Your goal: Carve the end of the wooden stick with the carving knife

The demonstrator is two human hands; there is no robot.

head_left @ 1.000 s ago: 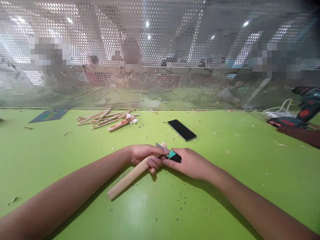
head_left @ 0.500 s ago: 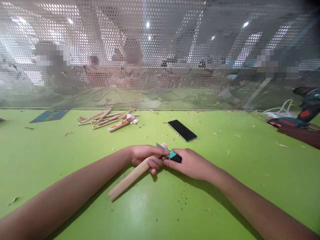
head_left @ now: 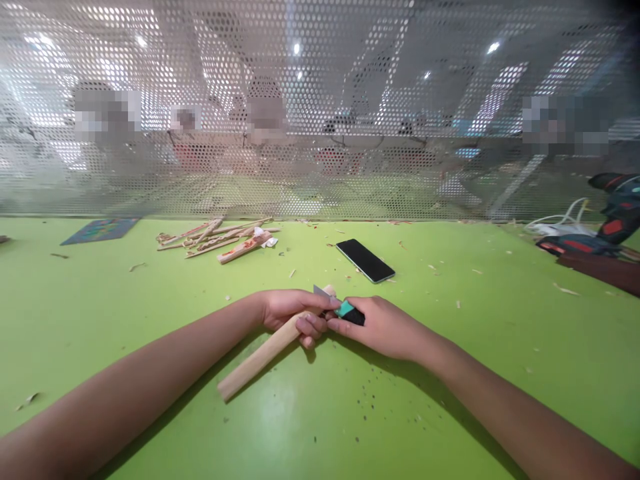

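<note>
A pale wooden stick (head_left: pixel 260 358) slants across the middle, its lower left end near the green tabletop and its far end beyond the fingers. Wrapped round its upper part is my left hand (head_left: pixel 300 313), with the thumb stretched toward the blade. My right hand (head_left: pixel 380 323) is closed on a knife with a teal and black handle (head_left: pixel 352 313). The knife's grey blade (head_left: pixel 321 292) lies across the stick near its far end, partly hidden by the left thumb. The fingertips of both hands are close together.
A black phone (head_left: pixel 365 261) lies beyond my hands on the green table (head_left: pixel 165 413). Carved sticks (head_left: pixel 220 237) and a patterned sheet (head_left: pixel 100 231) are at the back left. A power drill (head_left: pixel 617 217) and a brown block (head_left: pixel 600 268) sit at right. Behind stands a perforated screen (head_left: pixel 310 180).
</note>
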